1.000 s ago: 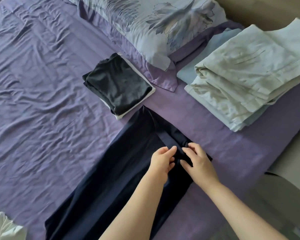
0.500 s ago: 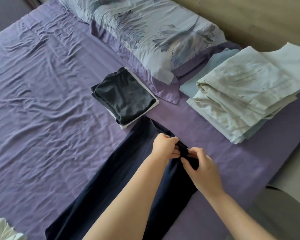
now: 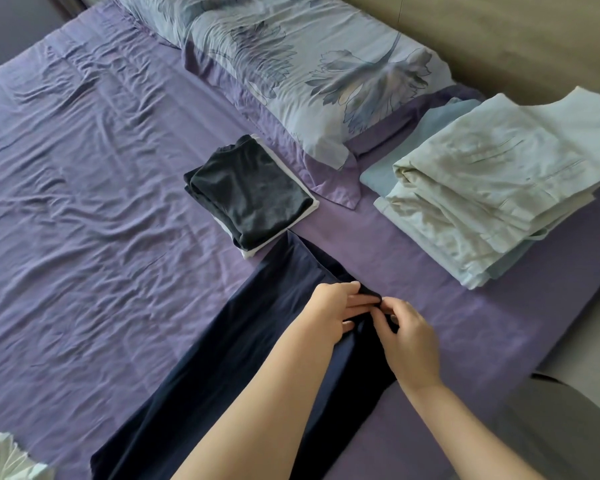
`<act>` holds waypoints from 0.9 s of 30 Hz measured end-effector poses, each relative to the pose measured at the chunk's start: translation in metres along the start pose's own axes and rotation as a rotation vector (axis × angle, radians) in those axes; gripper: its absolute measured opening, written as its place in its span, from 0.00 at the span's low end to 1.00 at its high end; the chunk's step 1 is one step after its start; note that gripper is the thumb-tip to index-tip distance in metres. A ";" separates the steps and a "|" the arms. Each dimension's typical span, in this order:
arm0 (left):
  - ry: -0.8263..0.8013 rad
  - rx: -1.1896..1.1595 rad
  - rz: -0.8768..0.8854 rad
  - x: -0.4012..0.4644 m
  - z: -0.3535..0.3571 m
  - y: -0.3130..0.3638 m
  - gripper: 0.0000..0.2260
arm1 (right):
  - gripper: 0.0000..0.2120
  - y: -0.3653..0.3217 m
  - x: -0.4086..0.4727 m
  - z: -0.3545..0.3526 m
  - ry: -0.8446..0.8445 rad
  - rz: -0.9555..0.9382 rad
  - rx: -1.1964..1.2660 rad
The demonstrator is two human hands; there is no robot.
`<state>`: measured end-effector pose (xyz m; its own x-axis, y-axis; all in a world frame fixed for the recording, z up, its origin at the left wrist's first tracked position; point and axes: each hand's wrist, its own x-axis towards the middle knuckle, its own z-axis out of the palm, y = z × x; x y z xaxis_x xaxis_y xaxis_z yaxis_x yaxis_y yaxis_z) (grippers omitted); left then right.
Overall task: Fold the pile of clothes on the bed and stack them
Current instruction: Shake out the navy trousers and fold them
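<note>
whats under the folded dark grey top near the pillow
A folded white garment lies under the folded dark grey top; only its edges show along the right and near sides. Both rest on the purple bedsheet. Whether anything else sits between or below them is covered.

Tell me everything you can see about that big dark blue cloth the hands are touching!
The navy blue garment is a long, smooth, thin-looking cloth lying flat on the purple bedsheet, running from the bottom edge of the picture up toward the folded dark grey shirt, whose stack its far corner reaches. Its right side looks folded over lengthwise. The left hand and right hand both pinch a bunched bit at its right edge. Both forearms cross above it.
</note>
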<state>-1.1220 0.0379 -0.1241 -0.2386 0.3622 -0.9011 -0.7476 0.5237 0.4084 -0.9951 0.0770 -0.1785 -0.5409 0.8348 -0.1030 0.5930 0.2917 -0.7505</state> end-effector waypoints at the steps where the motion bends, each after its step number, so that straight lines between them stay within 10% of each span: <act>1: -0.025 -0.011 -0.011 -0.001 -0.001 0.000 0.08 | 0.06 0.001 0.001 0.001 0.008 0.002 0.028; 11: 0.186 0.220 0.322 0.002 -0.021 -0.030 0.16 | 0.11 0.021 0.034 -0.023 -0.239 0.127 0.432; 21: 0.601 1.072 0.841 -0.014 -0.021 -0.115 0.22 | 0.11 0.030 0.067 -0.030 -0.444 0.130 0.440; 27: 0.665 1.127 0.791 -0.008 -0.017 -0.116 0.07 | 0.10 0.028 0.060 -0.022 -0.472 0.309 0.584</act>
<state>-1.0443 -0.0392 -0.1667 -0.7934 0.5815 -0.1799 0.4730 0.7751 0.4190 -0.9982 0.1457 -0.1916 -0.6755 0.5147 -0.5281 0.4207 -0.3192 -0.8492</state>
